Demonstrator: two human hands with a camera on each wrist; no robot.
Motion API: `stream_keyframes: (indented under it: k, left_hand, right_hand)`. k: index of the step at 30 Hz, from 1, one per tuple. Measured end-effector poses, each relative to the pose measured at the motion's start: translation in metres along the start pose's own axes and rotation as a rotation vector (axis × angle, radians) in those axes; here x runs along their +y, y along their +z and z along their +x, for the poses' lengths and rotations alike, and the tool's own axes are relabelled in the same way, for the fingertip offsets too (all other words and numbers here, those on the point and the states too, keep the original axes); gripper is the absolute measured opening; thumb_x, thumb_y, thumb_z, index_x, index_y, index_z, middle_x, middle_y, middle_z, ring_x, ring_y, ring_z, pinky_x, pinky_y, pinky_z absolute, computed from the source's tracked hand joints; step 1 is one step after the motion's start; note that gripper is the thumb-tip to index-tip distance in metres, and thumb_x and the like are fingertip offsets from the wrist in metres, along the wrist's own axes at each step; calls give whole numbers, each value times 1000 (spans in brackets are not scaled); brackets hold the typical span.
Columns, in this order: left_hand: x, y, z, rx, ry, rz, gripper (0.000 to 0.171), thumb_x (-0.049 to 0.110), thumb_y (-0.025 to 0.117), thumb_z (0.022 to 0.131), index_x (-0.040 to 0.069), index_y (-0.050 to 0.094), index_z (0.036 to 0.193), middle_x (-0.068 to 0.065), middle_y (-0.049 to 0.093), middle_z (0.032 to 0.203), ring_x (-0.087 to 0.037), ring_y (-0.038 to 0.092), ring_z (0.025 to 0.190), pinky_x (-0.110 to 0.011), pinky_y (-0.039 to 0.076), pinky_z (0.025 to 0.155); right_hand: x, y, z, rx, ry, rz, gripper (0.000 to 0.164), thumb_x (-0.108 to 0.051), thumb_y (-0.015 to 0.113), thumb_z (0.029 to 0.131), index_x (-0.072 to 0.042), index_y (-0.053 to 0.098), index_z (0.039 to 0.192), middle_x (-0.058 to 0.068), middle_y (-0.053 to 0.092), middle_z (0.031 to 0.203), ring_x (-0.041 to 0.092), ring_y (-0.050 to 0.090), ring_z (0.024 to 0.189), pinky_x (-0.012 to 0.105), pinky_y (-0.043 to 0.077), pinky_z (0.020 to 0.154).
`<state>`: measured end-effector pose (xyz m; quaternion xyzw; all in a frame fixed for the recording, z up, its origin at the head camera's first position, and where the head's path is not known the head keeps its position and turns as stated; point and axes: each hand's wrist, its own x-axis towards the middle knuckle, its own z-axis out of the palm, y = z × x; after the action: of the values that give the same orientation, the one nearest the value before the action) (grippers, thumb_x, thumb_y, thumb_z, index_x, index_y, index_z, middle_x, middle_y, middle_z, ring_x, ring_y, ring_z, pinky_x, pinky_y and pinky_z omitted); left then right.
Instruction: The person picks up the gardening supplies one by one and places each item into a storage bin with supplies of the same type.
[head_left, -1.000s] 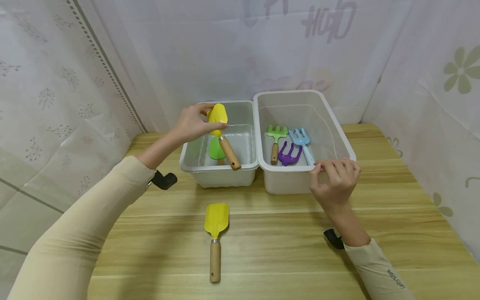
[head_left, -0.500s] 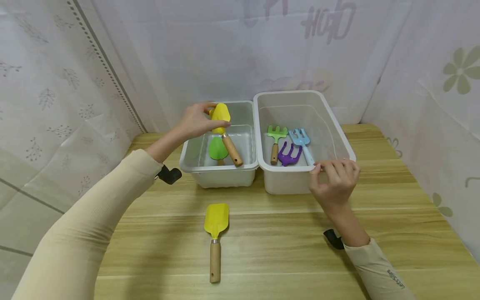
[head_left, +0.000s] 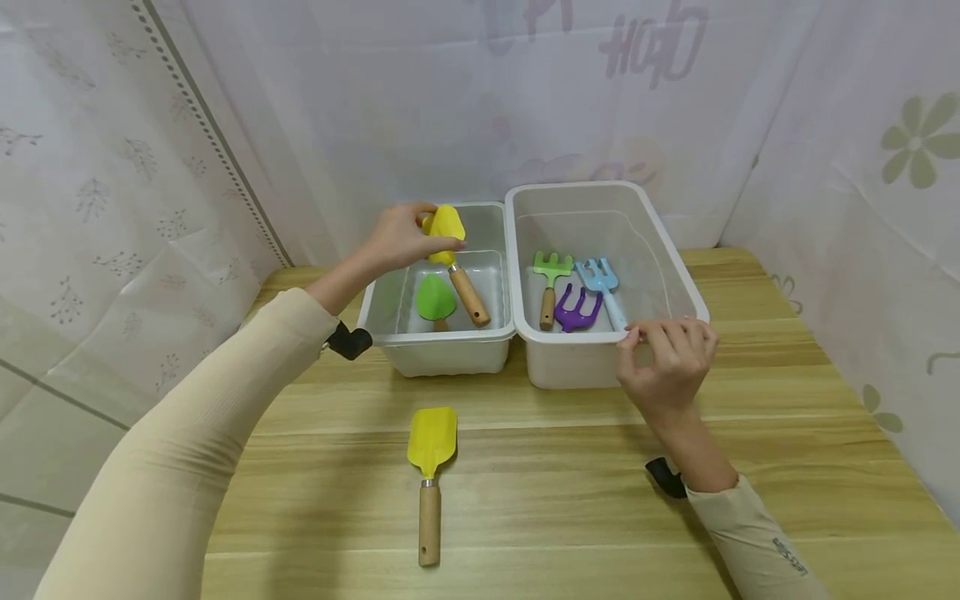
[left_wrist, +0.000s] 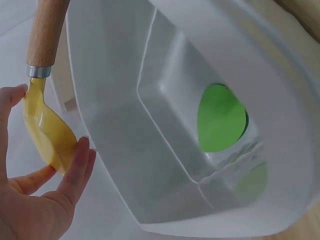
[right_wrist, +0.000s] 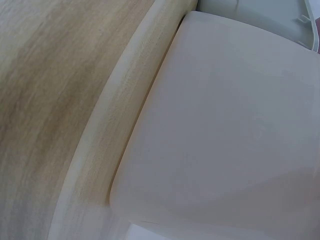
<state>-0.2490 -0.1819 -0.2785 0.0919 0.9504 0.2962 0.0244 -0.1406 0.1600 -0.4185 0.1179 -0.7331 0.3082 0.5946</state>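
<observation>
My left hand [head_left: 405,240] grips a small yellow trowel [head_left: 447,223] by its blade, fingers and thumb on its edges. The trowel's wooden handle slants down over the left bin [head_left: 450,354]. In the left wrist view the yellow blade [left_wrist: 47,132] sits between thumb and fingertips. A green trowel [head_left: 436,297] lies inside that bin, its handle partly hidden by the front wall. My right hand [head_left: 667,362] holds the front right rim of the right bin [head_left: 573,362], fingers bent over the edge. Another yellow trowel [head_left: 432,437] with a wooden handle lies on the table in front.
Inside the right bin lie a green hand fork [head_left: 552,267], a purple fork head [head_left: 577,312] and a light blue hand fork [head_left: 600,275]. Both bins stand side by side on the wooden table [head_left: 540,492], against a patterned curtain [head_left: 390,92].
My left hand has moved slightly right with the yellow trowel, whose handle end has swung right and a little up over the left bin. The right hand stays at the rim.
</observation>
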Motion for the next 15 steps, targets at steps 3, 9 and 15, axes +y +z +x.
stream_keyframes:
  k: [3,9,15]
  left_hand:
    - [3,2,2,0,4,12,88,47,78,91,0,44,158,-25,60,147,-36,62,122,-42,56,95]
    - [4,5,8,7,-1,36,89,47,78,90,0,44,158,-25,59,149,-37,58,125,-46,53,100]
    - [3,6,13,12,1,51,89,48,78,90,-1,46,157,-25,57,150,-38,55,128,-49,52,103]
  right_hand:
    - [0,0,-1,-7,-1,-2,29,-15,57,88,5,70,71,23,67,68,44,56,76,57,36,86]
    - [1,-1,-1,-12,0,-1,29,-15,58,89,5,70,72,23,67,68,44,56,76,57,36,86]
    - [1,0,-1,-5,-5,13,27,-14,58,88,4,70,72,23,67,68,44,56,76,58,37,87]
